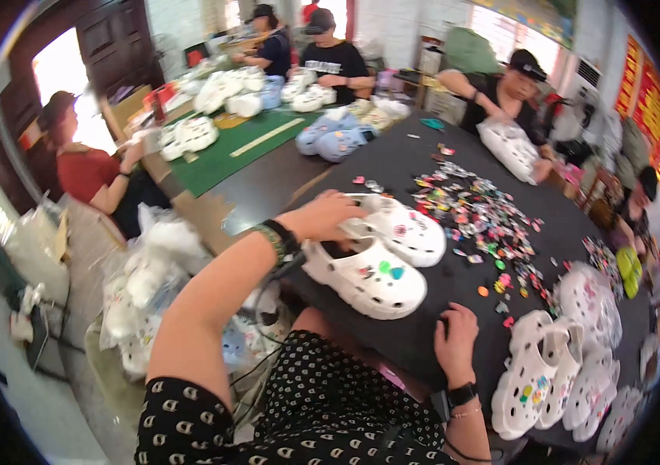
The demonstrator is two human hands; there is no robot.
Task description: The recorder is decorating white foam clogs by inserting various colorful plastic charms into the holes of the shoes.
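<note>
My left hand (331, 217) grips a pair of white foam clogs at the heel end, its fingers partly hidden by the shoes. The nearer clog (376, 283) carries green and teal charms on its toe. Against it on the far side lies the other clog (415, 232), with a round pinkish charm and smaller ones. Both rest on the black table with toes to the right. My right hand (458, 339) lies on the table to the right of the clogs, fingers apart and holding nothing. Beyond it spreads a pile of small colourful shoe charms (475, 208).
Decorated white clogs (527, 380) stand at the table's right edge, beside bagged clogs (587, 302). Across the table a person (512, 101) handles a bagged clog. Other people work around a green-topped table (241, 151). Bags of clogs (144, 291) sit to my left.
</note>
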